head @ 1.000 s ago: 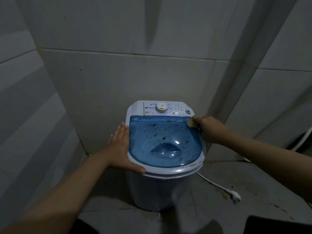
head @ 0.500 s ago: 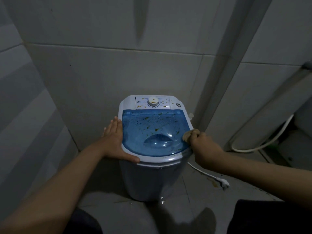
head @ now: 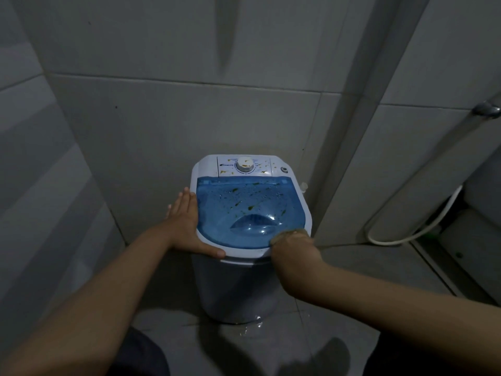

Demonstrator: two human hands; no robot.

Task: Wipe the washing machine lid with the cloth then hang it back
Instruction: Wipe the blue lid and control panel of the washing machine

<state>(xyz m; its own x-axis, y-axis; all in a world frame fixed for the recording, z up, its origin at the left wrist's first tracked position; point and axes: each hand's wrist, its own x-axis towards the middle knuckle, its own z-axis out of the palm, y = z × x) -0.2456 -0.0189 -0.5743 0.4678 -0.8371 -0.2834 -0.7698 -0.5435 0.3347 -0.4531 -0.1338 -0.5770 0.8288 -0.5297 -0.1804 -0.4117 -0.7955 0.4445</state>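
Blue see-through lid (head: pixel 244 210) shut, flat, spotted with brownish specks; tan cloth (head: pixel 284 234) bunched at its front-right edge.

The washer (head: pixel 238 280) stands on the floor (head: pixel 339 316) against the back wall (head: pixel 168 126). The lid (head: pixel 244 213) lies on top, the dial (head: pixel 244 164) behind it. The left hand (head: pixel 187 226) rests on the washer's left rim; the right hand (head: pixel 294 253), with the cloth (head: pixel 284 234), is at the lid's front right. A hose (head: pixel 417 229) lies to the right.
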